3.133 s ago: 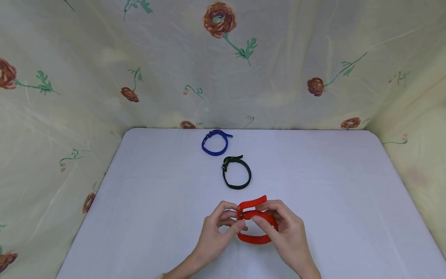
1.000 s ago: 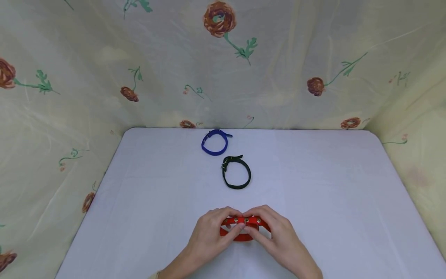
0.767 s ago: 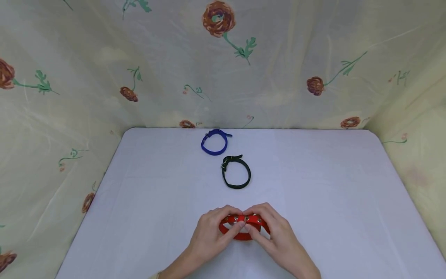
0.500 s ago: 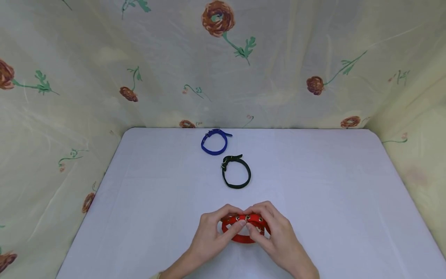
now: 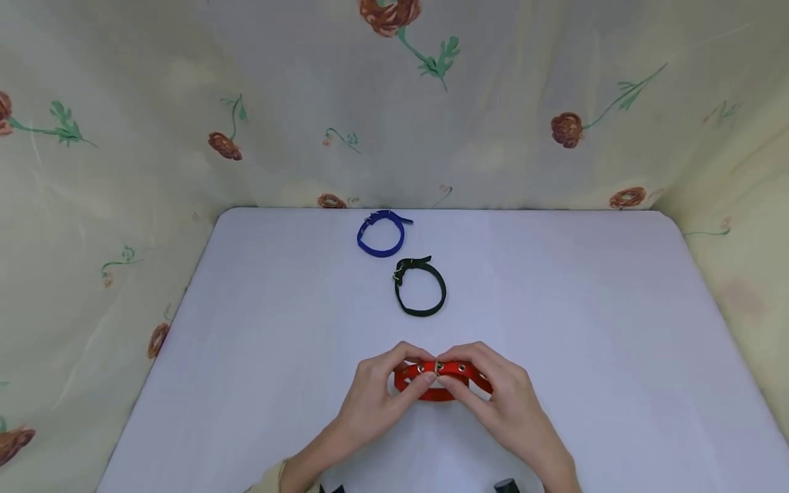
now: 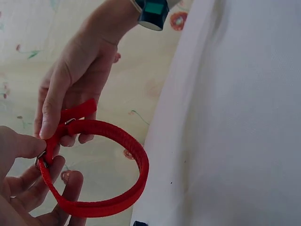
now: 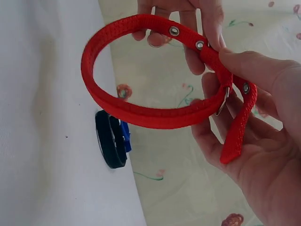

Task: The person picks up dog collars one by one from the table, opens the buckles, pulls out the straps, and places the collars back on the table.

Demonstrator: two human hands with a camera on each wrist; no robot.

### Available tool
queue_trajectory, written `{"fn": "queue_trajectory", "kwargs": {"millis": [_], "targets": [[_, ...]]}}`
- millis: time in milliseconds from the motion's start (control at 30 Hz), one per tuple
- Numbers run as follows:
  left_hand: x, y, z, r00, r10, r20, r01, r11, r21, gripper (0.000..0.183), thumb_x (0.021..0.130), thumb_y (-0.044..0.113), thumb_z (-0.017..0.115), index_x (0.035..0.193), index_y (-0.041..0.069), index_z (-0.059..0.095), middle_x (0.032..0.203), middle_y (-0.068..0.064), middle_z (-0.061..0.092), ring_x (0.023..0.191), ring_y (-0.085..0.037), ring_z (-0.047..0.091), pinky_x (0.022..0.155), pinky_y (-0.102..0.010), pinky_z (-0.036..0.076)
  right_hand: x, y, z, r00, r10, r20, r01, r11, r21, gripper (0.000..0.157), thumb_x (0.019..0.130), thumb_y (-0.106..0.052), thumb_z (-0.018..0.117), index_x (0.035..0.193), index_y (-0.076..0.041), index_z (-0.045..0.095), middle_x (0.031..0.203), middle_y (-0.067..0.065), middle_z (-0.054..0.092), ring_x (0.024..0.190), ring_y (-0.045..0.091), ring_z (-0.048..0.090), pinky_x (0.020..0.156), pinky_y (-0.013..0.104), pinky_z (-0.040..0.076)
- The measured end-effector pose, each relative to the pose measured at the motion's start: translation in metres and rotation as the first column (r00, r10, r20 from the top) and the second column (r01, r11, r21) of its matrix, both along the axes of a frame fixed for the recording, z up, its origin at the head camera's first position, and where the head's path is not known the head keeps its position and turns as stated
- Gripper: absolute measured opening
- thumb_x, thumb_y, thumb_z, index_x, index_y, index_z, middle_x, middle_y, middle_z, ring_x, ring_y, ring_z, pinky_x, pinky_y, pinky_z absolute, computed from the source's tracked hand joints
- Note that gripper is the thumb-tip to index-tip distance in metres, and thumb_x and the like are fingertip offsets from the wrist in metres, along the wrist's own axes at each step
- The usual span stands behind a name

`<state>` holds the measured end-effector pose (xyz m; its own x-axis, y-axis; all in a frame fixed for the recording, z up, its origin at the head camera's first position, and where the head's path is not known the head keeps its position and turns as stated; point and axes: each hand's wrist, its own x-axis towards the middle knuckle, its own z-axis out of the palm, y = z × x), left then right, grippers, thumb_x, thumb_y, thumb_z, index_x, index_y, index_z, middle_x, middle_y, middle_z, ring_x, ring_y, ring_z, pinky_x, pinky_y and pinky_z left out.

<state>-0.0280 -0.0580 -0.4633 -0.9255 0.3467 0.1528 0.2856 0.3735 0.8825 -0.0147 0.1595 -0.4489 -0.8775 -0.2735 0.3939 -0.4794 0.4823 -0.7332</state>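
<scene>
Both hands hold a red buckle collar (image 5: 434, 395) low over the near part of the table. My left hand (image 5: 376, 390) pinches the strap between thumb and fingers just left of the metal buckle (image 5: 438, 368). On the other side my right hand (image 5: 504, 397) pinches it, the two thumb tips nearly meeting. In the right wrist view the collar (image 7: 155, 120) forms a closed loop with metal eyelets, and its pointed tail (image 7: 237, 134) hangs past the buckle beside the right palm. The left wrist view shows the loop (image 6: 144, 165) in the air.
A dark green, almost black collar (image 5: 421, 313) lies buckled on the white table (image 5: 555, 308) beyond the hands. Farther back rests a blue collar (image 5: 380, 254). Flowered cloth (image 5: 277, 68) walls the table's back and sides. A wrist camera (image 5: 507, 485) shows at the bottom edge.
About three seconds ago the red tail stuck up loose above the buckle; now it runs flat to the right, eyelets showing. The hands have drawn together. The head view has tilted slightly down.
</scene>
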Motion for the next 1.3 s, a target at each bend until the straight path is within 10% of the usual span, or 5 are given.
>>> {"fn": "queue_trajectory", "kwargs": {"millis": [367, 1300], "targets": [[-0.0034, -0.0025, 0.0039, 0.997, 0.043, -0.063, -0.047, 0.997, -0.057, 0.021, 0.104, 0.032, 0.074, 0.122, 0.021, 0.072, 0.115, 0.003, 0.082, 0.092, -0.012, 0.074, 0.076, -0.023, 0.061, -0.003, 0.0037, 0.0059, 0.994, -0.104, -0.028, 0.106, 0.993, 0.055, 0.045, 0.083, -0.004, 0.091, 0.12, -0.023, 0.075, 0.109, -0.012, 0.077, 0.094, 0.006, 0.07, 0.084, 0.006, 0.053], [-0.0004, -0.0001, -0.0022, 0.987, 0.009, -0.158, -0.015, 0.999, -0.04, 0.023, 0.101, 0.033, 0.078, 0.119, 0.02, 0.078, 0.111, 0.005, 0.082, 0.089, -0.007, 0.074, 0.072, -0.022, 0.062, 0.0023, 0.0057, 0.0016, 0.997, -0.045, -0.06, 0.047, 0.998, 0.031, 0.037, 0.087, -0.001, 0.087, 0.115, -0.024, 0.079, 0.114, -0.01, 0.072, 0.101, 0.008, 0.073, 0.093, 0.007, 0.055]]}}
